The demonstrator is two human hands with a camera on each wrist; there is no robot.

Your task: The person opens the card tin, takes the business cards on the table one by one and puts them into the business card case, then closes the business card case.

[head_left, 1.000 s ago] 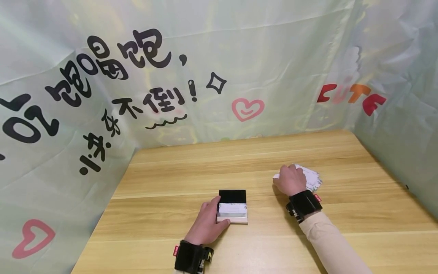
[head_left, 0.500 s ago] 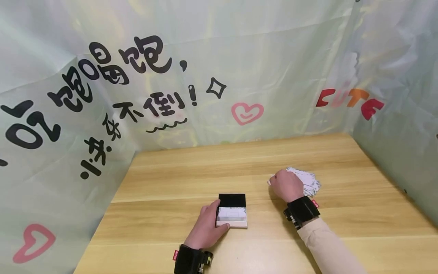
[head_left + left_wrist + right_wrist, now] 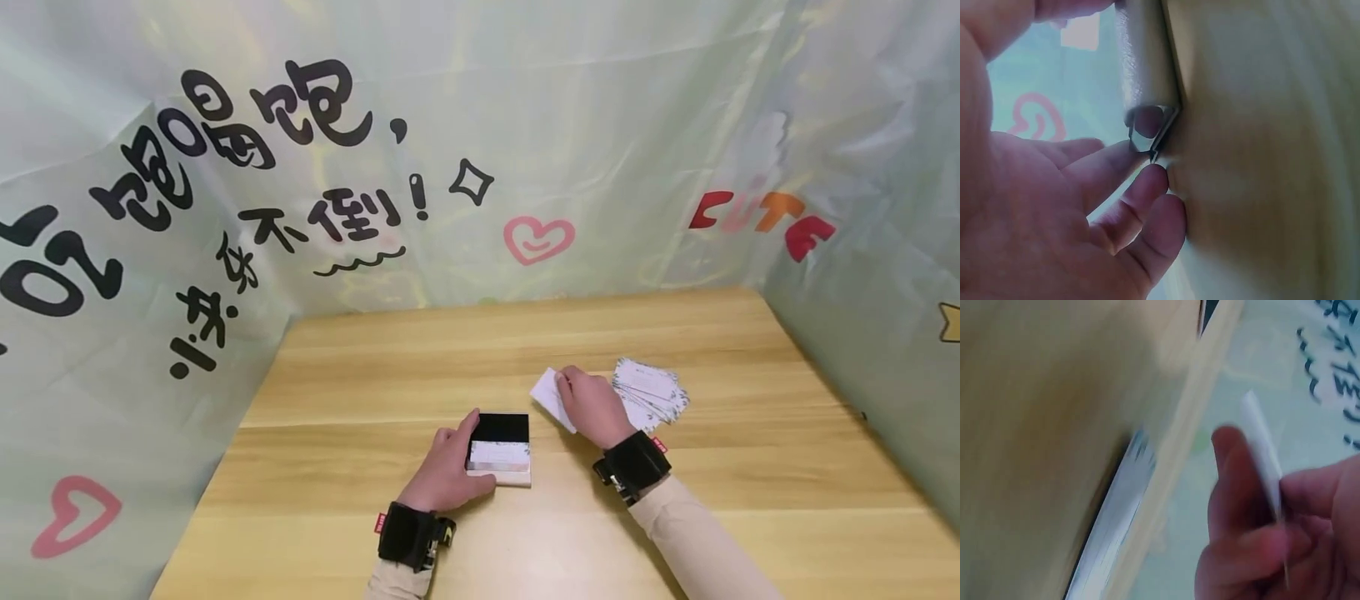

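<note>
A business card case [image 3: 498, 454] lies on the table with its black-lined lid flipped up and a white card showing inside. My left hand [image 3: 442, 471] holds it at the left side, thumb on the front edge and index finger by the lid. The case's rounded, leathery edge [image 3: 1147, 62] shows in the left wrist view. Between thumb and fingers, my right hand [image 3: 596, 406] pinches a white card [image 3: 551, 400] lifted above the table, right of the case; in the right wrist view the card [image 3: 1263, 450] is nearly edge-on, so whether it is one or more cannot be told.
A fanned pile of white cards [image 3: 651, 387] with leafy corners lies on the wooden table [image 3: 375, 367] behind and right of my right hand. A printed cloth [image 3: 600, 167] hangs around the table's back and sides.
My right hand has come away from the pile with a white card and moved left toward the case, leaving the fan of cards uncovered. My left hand stays at the case.
</note>
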